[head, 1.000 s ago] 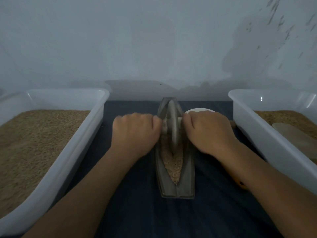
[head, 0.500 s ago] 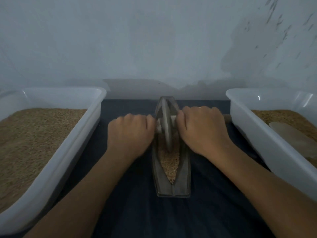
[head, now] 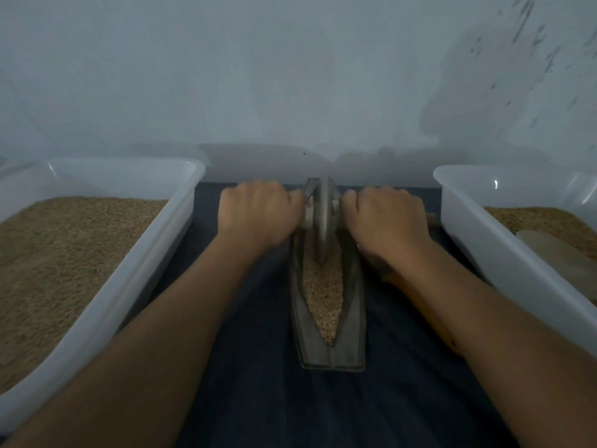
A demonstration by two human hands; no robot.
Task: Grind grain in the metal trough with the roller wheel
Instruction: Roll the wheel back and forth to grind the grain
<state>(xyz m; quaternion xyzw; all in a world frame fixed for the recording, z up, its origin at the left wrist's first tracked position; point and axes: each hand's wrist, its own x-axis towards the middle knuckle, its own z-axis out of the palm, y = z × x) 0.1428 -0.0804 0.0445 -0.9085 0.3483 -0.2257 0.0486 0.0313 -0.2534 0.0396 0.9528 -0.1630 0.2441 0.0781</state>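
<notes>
A narrow boat-shaped metal trough (head: 354, 321) lies lengthwise on a dark cloth in the middle of the view. Brown grain (head: 323, 295) fills its groove. A grey metal roller wheel (head: 323, 218) stands upright in the groove at the trough's far end. My left hand (head: 256, 218) grips the wheel's axle handle on the left side. My right hand (head: 386, 221) grips the handle on the right. The handle itself is hidden inside both fists.
A white plastic tub (head: 106, 286) of grain stands at the left. A second white tub (head: 513, 253) at the right holds grain and a pale scoop (head: 562, 257). A grey wall rises just behind the trough. Something orange-brown (head: 420, 305) lies under my right forearm.
Both hands have pushed the wheel away from me along the groove to the trough's far end, uncovering more grain at the near end.
</notes>
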